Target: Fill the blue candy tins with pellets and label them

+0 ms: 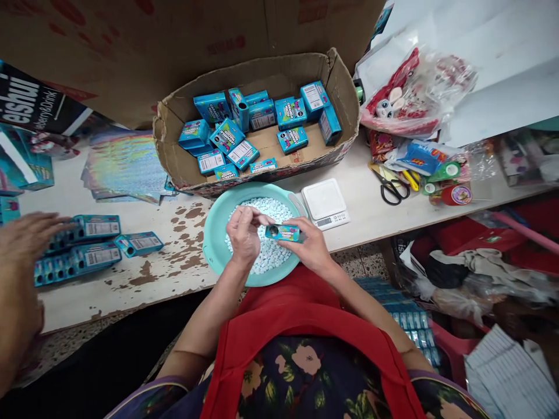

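Several small boxes (227, 136) lie in a carton (262, 174) at the worktop's (183, 256) back edge; a speckled floor (370, 256) shows below. Your bowl (215, 256) of pale pieces (267, 259) juts past the front edge, beside the scale (324, 199). Another person's hand (30, 235) hovers at the left end. Your left hand (245, 234) draws its fingertips together over the bowl; whether they pinch anything, you cannot tell from here. Your right hand (308, 241) grips one box (283, 233) above the pieces, long axis roughly left to right, holed end toward your left hand.
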Tool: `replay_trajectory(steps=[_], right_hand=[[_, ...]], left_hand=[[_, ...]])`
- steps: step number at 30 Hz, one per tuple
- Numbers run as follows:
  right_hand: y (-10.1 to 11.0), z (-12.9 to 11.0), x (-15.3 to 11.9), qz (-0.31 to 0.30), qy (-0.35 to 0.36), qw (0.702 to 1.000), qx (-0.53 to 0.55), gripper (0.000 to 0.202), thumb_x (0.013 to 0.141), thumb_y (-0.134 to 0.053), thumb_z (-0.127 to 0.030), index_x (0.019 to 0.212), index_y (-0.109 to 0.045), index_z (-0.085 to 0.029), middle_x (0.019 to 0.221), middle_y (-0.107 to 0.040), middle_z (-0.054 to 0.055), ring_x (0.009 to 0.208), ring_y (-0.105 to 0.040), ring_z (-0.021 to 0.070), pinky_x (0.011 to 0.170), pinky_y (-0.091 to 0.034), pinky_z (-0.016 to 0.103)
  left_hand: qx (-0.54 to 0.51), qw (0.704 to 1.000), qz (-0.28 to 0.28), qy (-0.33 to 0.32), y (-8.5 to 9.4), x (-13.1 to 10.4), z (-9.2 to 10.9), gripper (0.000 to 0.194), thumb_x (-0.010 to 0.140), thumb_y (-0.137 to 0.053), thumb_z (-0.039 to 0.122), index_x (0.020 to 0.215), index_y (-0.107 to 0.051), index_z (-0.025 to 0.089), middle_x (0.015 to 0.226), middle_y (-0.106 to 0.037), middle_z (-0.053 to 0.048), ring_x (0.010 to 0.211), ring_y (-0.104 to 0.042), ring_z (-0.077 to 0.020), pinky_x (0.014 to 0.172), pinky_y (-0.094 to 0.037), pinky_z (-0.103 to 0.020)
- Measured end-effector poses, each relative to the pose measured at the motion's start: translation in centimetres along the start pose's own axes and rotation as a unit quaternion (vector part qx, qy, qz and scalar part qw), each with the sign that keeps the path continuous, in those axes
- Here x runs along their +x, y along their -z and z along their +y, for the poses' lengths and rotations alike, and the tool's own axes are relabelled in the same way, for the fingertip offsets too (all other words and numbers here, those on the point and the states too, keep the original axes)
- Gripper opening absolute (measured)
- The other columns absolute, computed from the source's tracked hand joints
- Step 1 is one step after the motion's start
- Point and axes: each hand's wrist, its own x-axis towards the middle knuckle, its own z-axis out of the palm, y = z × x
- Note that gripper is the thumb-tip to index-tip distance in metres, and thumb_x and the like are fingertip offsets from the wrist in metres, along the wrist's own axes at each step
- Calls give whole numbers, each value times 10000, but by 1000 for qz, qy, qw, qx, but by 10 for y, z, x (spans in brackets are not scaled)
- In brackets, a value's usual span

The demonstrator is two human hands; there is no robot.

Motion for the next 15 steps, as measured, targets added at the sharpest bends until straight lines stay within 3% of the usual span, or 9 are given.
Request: replay_trajectory(steps=[2,3,6,9,12,15], right_hand=[[16,-2,-4,40,0,999,12,337,723,-784,-321,1034,-666,-265,1035,-663,32,990,-635,209,888,-511,364],[24,-4,-6,61,5,998,9,346,727,-786,-323,1046,-663,-271,1050,-660,34,1004,-629,209,903,-506,368],[39,-7,-11,93,25,995,-1,342,741,-781,-307,1060,-660,-278,1053,-655,37,1006,-621,207,908,-501,370],[37,-6,-13,84,14,996,-1,354,736,-781,-324,1063,-658,-270,1053,-651,45,1002,-622,215,899,-508,382],[26,0,-15,69,-8,998,5,345,736,-775,-342,1050,-658,-258,1044,-649,45,988,-626,210,887,-513,373],[14,8,-15,66,-11,998,4,330,739,-774,-323,1039,-657,-250,1029,-648,39,982,-623,200,885,-507,353]], left_hand=[[102,995,9,-10,14,10,-21,242,809,-631,443,780,-624,203,696,-638,-29,766,-642,-204,722,-495,-315],[168,986,-13,-13,19,12,-35,201,777,-670,404,793,-643,205,800,-667,-48,866,-633,-217,781,-482,-321],[316,937,-143,-29,23,3,-80,235,664,-754,307,865,-678,212,1055,-664,-91,1123,-534,-287,986,-376,-389],[396,880,-257,-63,26,-15,-109,199,692,-703,327,851,-658,215,1028,-639,-117,1121,-496,-333,997,-328,-453],[426,838,-333,-72,46,-17,-111,155,702,-693,355,748,-624,225,830,-599,-99,932,-533,-296,889,-380,-410],[427,850,-305,-42,74,-5,-98,187,650,-752,334,680,-599,229,692,-543,-55,725,-514,-221,727,-403,-306]])
